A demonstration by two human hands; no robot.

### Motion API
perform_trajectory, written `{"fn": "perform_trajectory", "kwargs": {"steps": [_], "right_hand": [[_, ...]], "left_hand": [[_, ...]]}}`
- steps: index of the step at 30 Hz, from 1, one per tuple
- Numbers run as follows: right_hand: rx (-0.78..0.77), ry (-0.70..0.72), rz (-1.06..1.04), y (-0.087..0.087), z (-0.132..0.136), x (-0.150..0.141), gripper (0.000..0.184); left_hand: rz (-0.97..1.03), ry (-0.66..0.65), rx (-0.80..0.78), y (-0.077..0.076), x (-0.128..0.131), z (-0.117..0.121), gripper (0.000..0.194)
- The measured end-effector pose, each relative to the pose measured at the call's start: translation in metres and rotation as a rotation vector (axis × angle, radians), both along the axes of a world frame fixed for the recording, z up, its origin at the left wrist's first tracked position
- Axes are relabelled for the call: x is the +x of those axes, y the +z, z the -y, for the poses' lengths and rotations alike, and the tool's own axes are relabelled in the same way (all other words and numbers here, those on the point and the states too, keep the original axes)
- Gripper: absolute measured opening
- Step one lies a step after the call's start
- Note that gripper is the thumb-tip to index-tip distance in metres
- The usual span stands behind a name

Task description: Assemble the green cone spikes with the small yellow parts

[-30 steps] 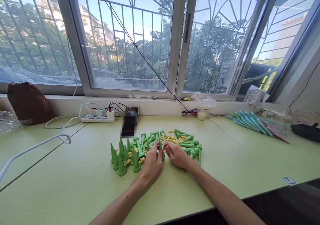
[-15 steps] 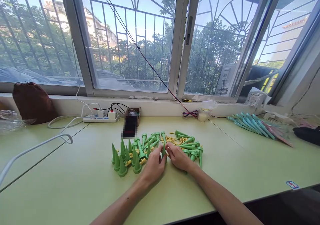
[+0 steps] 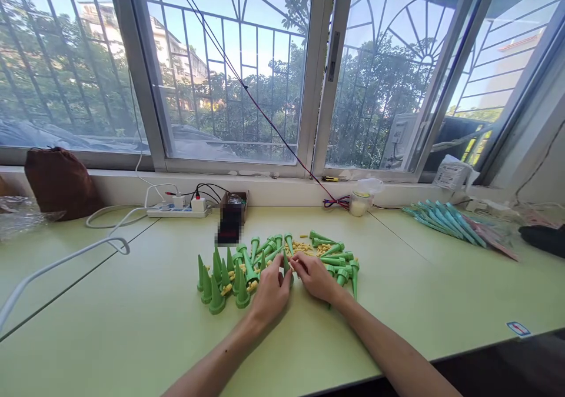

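My left hand (image 3: 272, 288) is closed around a green plastic spike (image 3: 286, 261), whose pointed tip stands up between thumb and fingers. Close beside it on the right, my right hand (image 3: 315, 276) has its fingertips pinched together against the spike's side; whatever they hold is hidden or too small to make out. Left of my hands, several green spikes (image 3: 216, 298) stand upright on wide caps, with small yellow valves (image 3: 226, 290) at some of them. Beyond my hands lie loose yellow pieces (image 3: 302, 246), and more green spikes (image 3: 338, 261) lie to the right.
A white power strip (image 3: 177, 211) with cables and a small dark box (image 3: 238, 204) sit at the table's back. Further along are a clear jar (image 3: 359, 203) and blue-green packets (image 3: 445, 222). A brown bag (image 3: 62, 182) stands back left; a white cable (image 3: 53, 262) crosses the left side.
The spike in my left hand has shifted slightly left and its tip leans a little more left. My right fingertips stay pinched beside it. The other spikes have not moved.
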State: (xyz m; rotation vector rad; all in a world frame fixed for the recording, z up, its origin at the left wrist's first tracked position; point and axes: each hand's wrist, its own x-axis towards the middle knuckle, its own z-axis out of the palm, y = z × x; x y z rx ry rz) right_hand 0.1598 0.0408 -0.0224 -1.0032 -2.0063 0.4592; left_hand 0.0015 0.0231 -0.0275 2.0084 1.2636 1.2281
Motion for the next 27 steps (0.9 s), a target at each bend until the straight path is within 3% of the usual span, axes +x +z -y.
{"fn": "perform_trajectory", "kwargs": {"steps": [8, 27], "right_hand": [[-0.001, -0.001, -0.038, 0.0019, 0.0009, -0.0015, 0.02], [-0.019, -0.018, 0.072, -0.0041, -0.0023, -0.002, 0.039]], "left_hand": [[0.102, 0.005, -0.009, 0.0022, -0.0001, 0.0008, 0.013], [0.061, -0.018, -0.002, -0.0003, -0.0005, 0.0013, 0.013]]}}
